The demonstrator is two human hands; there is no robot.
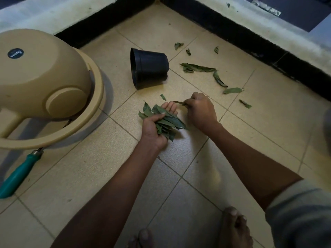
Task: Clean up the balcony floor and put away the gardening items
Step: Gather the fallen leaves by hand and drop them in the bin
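At the near left I see a green-handled tool [17, 174] lying on the tiled floor [89, 176], its metal end tucked under the rim of a beige watering can [44, 83] that stands behind it. Farther in, right of the can, a black plastic pot [149, 68] lies tipped on its side, mouth facing left. In the middle, my left hand [155, 126] is palm up, thumb pressing down a bunch of green leaves [164, 120]. Just beside it, my right hand [200, 109] pinches a single leaf [179, 102] between its fingertips. To the far right, loose leaves [198, 67] are scattered across the floor toward the black skirting [250, 38].
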